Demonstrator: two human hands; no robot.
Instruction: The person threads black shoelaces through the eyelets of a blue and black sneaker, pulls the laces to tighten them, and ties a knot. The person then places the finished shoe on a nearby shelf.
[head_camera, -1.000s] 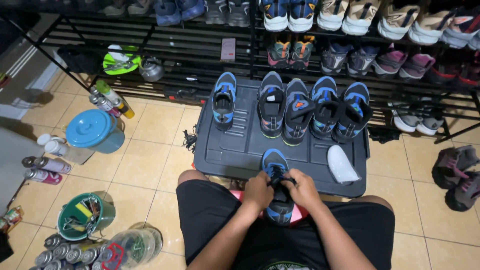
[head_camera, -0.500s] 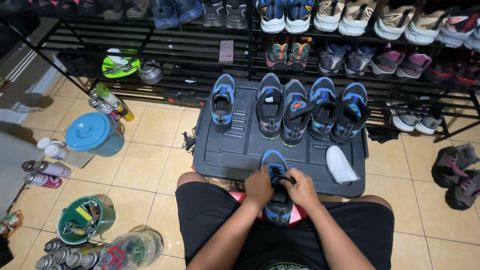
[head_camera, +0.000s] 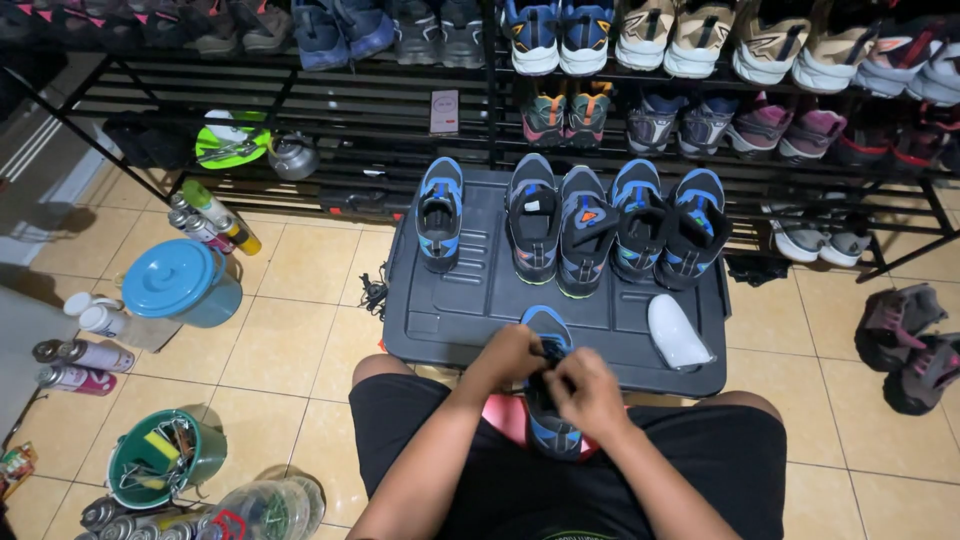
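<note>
A blue and black sneaker (head_camera: 548, 432) rests between my thighs, its toe pointing onto a dark grey plastic tray (head_camera: 470, 310). My left hand (head_camera: 512, 355) and my right hand (head_camera: 585, 392) both pinch the shoe's laces near the tongue. On the tray stand a single blue shoe (head_camera: 439, 213) at the left and several dark blue and grey sneakers (head_camera: 610, 226) in a row at the back. A white shoe insert (head_camera: 676, 332) lies at the tray's right front.
A black metal shoe rack (head_camera: 700, 90) filled with sneakers runs along the back. A light blue lidded bucket (head_camera: 183, 283), spray cans (head_camera: 75, 365), bottles (head_camera: 215, 215) and a green tub (head_camera: 160, 458) crowd the tiled floor at left. Loose shoes (head_camera: 905, 345) lie at right.
My hands have shifted a little lower on the shoe and the right hand has pulled towards me on the laces. The view has barely moved.
</note>
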